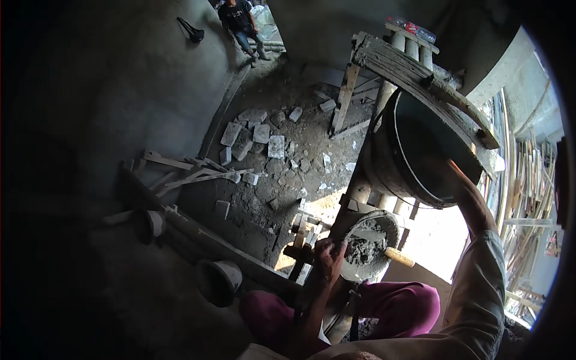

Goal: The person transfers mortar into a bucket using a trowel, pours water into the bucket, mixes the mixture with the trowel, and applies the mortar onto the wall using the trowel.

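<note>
My right arm reaches over the rim of a large dark bucket (384, 153), which lies tilted with its mouth toward me. My right hand (447, 172) is inside the mouth, dim and smeared, so its fingers cannot be read. Below it stands a smaller bucket (393, 225) with wet grey mortar (362, 251) in it. A light wooden handle (399, 257) juts over its right rim. My left hand (330, 258) is closed beside this bucket's left rim; whatever it may grip is hidden.
A mortar-caked plank (414, 75) on a wooden frame borders the large bucket. Two more buckets, one pale-rimmed (223, 281), stand at lower left. Broken blocks (261, 133) and loose timber (192, 171) litter the floor below. Another person (239, 23) is at the far opening.
</note>
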A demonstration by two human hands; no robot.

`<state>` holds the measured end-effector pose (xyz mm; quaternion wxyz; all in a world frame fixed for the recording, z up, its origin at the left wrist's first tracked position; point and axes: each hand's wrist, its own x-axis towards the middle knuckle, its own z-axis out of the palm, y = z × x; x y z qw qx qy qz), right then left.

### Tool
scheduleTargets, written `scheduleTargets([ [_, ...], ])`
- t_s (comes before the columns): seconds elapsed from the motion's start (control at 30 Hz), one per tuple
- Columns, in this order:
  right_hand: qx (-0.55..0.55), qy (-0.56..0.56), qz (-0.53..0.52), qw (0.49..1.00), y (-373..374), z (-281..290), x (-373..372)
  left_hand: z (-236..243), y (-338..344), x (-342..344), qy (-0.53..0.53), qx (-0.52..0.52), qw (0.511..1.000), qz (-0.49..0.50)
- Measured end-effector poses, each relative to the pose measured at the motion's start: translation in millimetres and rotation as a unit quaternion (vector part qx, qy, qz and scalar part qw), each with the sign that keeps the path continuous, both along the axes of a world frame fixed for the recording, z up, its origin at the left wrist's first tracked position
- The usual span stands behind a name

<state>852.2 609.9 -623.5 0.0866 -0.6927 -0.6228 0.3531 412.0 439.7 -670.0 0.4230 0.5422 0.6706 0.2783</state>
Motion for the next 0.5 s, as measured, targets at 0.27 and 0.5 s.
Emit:
scheduleTargets([
  [0.27, -0.110, 0.008, -0.084, 0.990, -52, 140, -13, 36, -30, 34, -0.550, -0.306, 0.763, 0.149],
  [0.5, 0.086, 0.256, -0.199, 0.942, -132, 220, -64, 3, -26, -8, -0.633, -0.295, 0.685, 0.209],
])
